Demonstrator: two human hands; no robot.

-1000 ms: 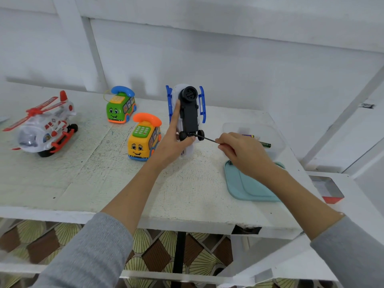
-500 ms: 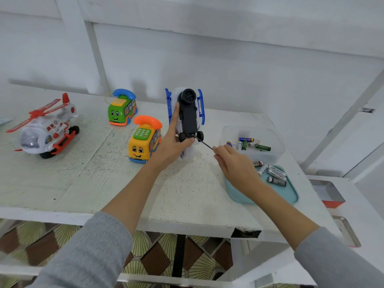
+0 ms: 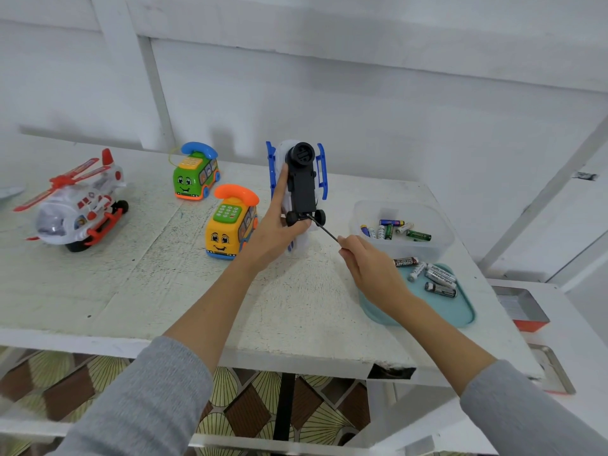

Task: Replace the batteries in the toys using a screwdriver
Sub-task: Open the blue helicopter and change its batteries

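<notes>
White table [image 3: 138, 291]; tub [image 3: 441, 238] of batteries [image 3: 394, 229]

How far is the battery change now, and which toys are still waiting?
Nothing looks finished yet. In hand: the left hand holds the blue helicopter on end, underside showing, while the right hand works the screwdriver at its base. Left: the red helicopter, green bus and yellow bus stand apart. Batteries wait in the clear tub and on the teal lid.
</notes>
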